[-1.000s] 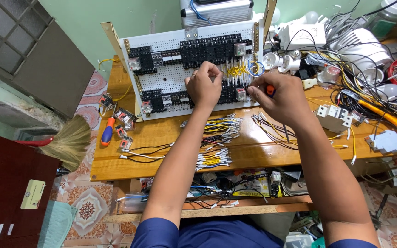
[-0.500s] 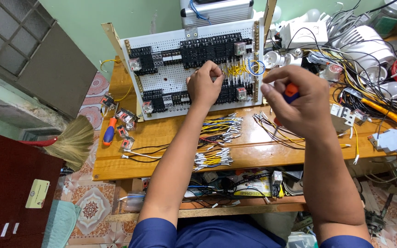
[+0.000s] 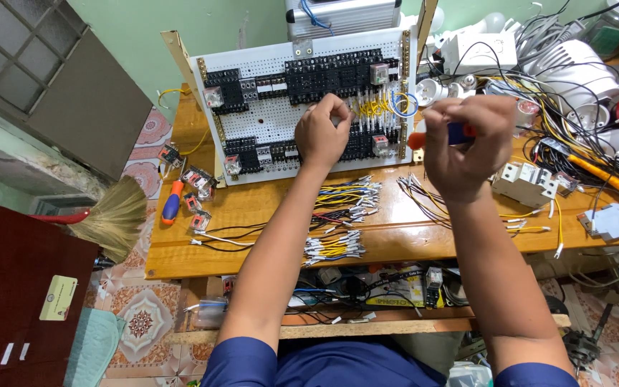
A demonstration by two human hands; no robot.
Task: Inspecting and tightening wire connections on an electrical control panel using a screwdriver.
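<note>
A white perforated panel point(image 3: 274, 118) stands tilted at the back of the wooden table point(image 3: 252, 229), carrying black terminal blocks, relays and yellow and blue wires. My left hand point(image 3: 322, 132) rests against the panel's middle, fingers pinched at the terminal row; what it pinches is hidden. My right hand point(image 3: 463, 143) is raised in front of the panel's right edge, closed around a screwdriver point(image 3: 431, 136) with a red and blue handle. Bundles of short yellow, black and white wires point(image 3: 342, 215) lie on the table below my hands.
A second screwdriver point(image 3: 172, 202) and loose relays point(image 3: 196, 188) lie at the table's left. A grey breaker point(image 3: 526, 183), tangled cables and white lamps crowd the right. A broom point(image 3: 105, 218) leans at the left beside a dark red cabinet point(image 3: 16, 294).
My right hand has lifted away from the panel toward me and to the right, with the screwdriver in it. My left hand stays at the terminal row.
</note>
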